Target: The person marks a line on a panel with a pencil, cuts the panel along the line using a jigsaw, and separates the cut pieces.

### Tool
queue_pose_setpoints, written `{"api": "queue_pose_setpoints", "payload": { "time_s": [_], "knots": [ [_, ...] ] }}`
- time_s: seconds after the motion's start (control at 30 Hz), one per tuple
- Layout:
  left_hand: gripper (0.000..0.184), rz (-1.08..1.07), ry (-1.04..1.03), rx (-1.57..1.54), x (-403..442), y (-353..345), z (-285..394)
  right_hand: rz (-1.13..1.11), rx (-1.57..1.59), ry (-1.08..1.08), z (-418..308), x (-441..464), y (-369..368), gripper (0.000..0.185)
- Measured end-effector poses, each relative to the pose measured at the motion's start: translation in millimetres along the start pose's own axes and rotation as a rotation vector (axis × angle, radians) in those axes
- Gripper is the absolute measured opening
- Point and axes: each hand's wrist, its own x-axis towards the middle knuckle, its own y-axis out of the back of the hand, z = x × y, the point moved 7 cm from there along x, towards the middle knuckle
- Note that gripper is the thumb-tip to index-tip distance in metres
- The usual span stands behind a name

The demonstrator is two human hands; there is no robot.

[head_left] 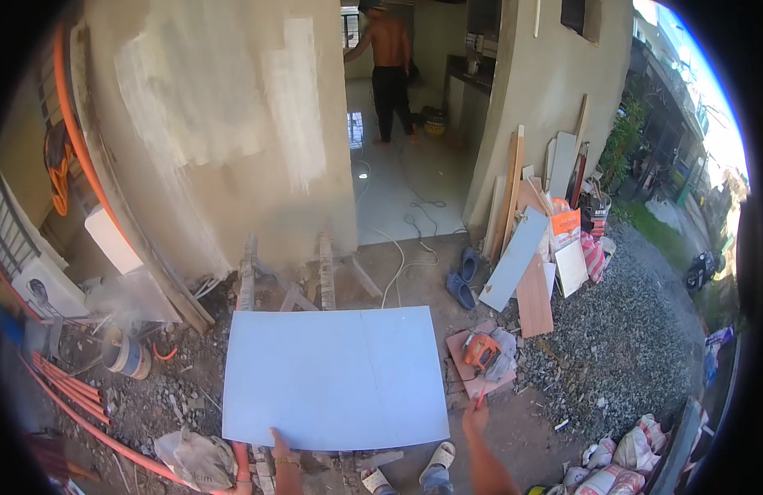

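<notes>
A large white board (336,379) lies flat across wooden supports (326,272) in front of me, with a faint line running across it. At its near edge is my left hand (284,452), closed on the board with one digit on top; the other fingers are hidden beneath. To the right of the board, my right hand (475,421) is closed around a slim red pencil-like stick (480,400). Just beyond that hand, an orange power tool (480,351) rests on a pinkish tile-like piece (457,351), beside a crumpled grey bag (503,356).
A person (390,66) stands inside the doorway. Offcut boards (513,256) lean by the right wall near blue clogs (461,287) and a gravel heap (621,346). Orange pipes (72,388), a bucket (124,353) and a plastic sack (196,458) lie left. A cable (394,285) crosses the threshold.
</notes>
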Motion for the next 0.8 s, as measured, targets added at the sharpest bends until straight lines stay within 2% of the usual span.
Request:
{"api": "queue_pose_setpoints", "payload": {
  "time_s": [0.03,0.07,0.1,0.13,0.17,0.2,0.27,0.3,0.37,0.43,0.5,0.57,0.63,0.67,0.73,0.8],
  "knots": [
    [0.09,-0.074,-0.058,-0.109,27,3,-4,-0.037,-0.037,-0.022,13,-2,10,0.041],
    [0.089,-0.247,-0.28,-0.28,55,-5,-2,-0.076,-0.077,-0.044,30,-9,23,0.044],
    [0.089,-0.252,-0.276,-0.282,47,-12,3,-0.081,-0.128,-0.043,43,-19,35,0.046],
    [0.092,-0.004,-0.219,-0.235,39,-5,4,-0.084,-0.183,-0.043,54,-29,50,0.047],
    [0.094,0.24,-0.159,-0.183,12,-4,9,-0.192,-0.172,-0.032,61,-39,62,0.047],
    [0.094,0.233,-0.149,-0.183,1,-11,10,-0.301,-0.162,-0.021,60,-52,76,0.047],
    [0.098,0.339,-0.224,-0.044,-17,-9,20,-0.381,-0.193,-0.165,67,-81,97,0.046],
    [0.098,0.332,-0.219,-0.05,-21,-13,22,-0.373,-0.195,-0.158,75,-87,95,0.046],
    [0.097,0.411,-0.222,-0.018,-30,-10,20,-0.378,-0.274,-0.036,84,-90,81,0.044],
    [0.096,0.471,-0.222,0.028,-29,-7,19,-0.419,-0.078,-0.11,81,-69,36,0.046],
    [0.095,0.52,-0.239,0.105,-22,4,16,-0.312,0.358,-0.524,64,-56,-22,0.047],
    [0.096,0.464,-0.269,0.089,-6,4,12,-0.374,0.16,-0.334,52,-25,-69,0.05],
    [0.098,0.463,-0.264,0.063,-7,1,11,-0.428,-0.013,-0.271,13,-27,-87,0.056],
    [0.098,0.449,-0.282,0.093,-19,-7,18,-0.415,0.005,-0.301,14,-36,-95,0.056],
    [0.093,0.656,-0.264,0.092,-54,-12,26,-0.057,-0.148,-0.338,17,-40,-85,0.06],
    [0.093,0.679,-0.229,0.08,-56,-6,29,-0.051,-0.128,-0.325,-3,-52,-73,0.06]
  ]
}}
